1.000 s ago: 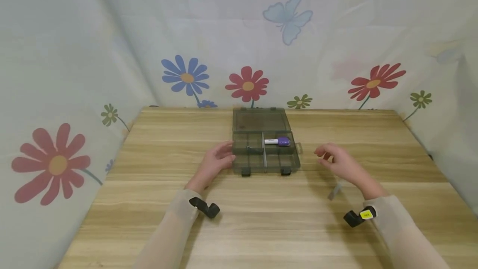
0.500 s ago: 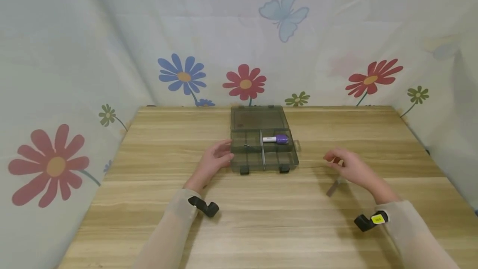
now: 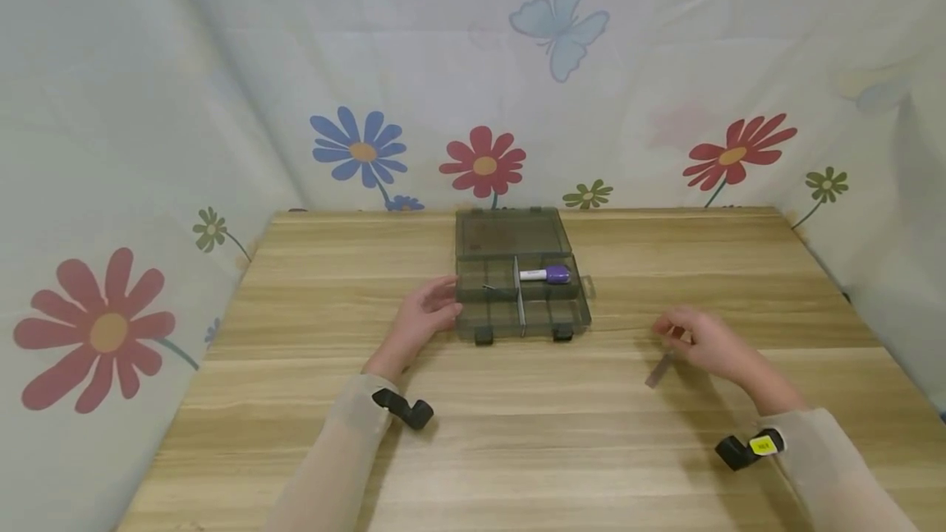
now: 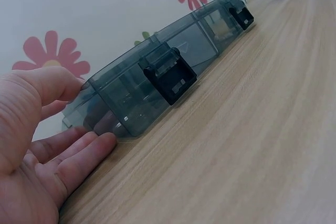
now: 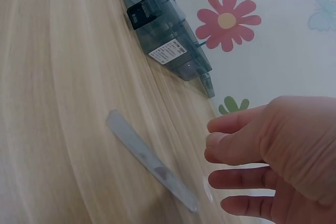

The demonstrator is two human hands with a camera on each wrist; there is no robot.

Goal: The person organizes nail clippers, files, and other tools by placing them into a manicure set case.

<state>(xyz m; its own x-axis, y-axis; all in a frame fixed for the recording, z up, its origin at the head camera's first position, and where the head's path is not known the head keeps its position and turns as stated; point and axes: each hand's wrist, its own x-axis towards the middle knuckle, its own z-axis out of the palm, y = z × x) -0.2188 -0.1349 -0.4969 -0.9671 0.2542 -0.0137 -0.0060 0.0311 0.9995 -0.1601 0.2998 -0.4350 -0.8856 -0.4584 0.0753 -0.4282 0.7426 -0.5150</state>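
Observation:
An open translucent dark grey organizer box [image 3: 489,327] lies at the back of the table, its lid [image 3: 513,234] folded back. A light divider [image 3: 521,307] stands inside. The far right compartment holds a purple bottle with a long white cap [image 3: 545,274]; a thin dark item [image 3: 497,290] lies on the left. My left hand [image 3: 421,318] touches the box's left side, thumb at its upper edge and fingers straight against the wall in the left wrist view. My right hand [image 3: 705,343], fingers loosely bent with nothing visible between them, hovers by a flat narrow grey strip [image 5: 152,161] on the table.
Two black latches [image 4: 176,80] hang along the box's front. A small handle [image 3: 589,287] sticks out from its right side, and a white label [image 5: 167,51] is on that wall. Behind the wooden table [image 3: 517,433] hangs a flower-patterned curtain [image 3: 443,39].
My right hand has moved to the right and nearer to me, away from the box. My left hand stays at the box. The grey strip has hardly shifted.

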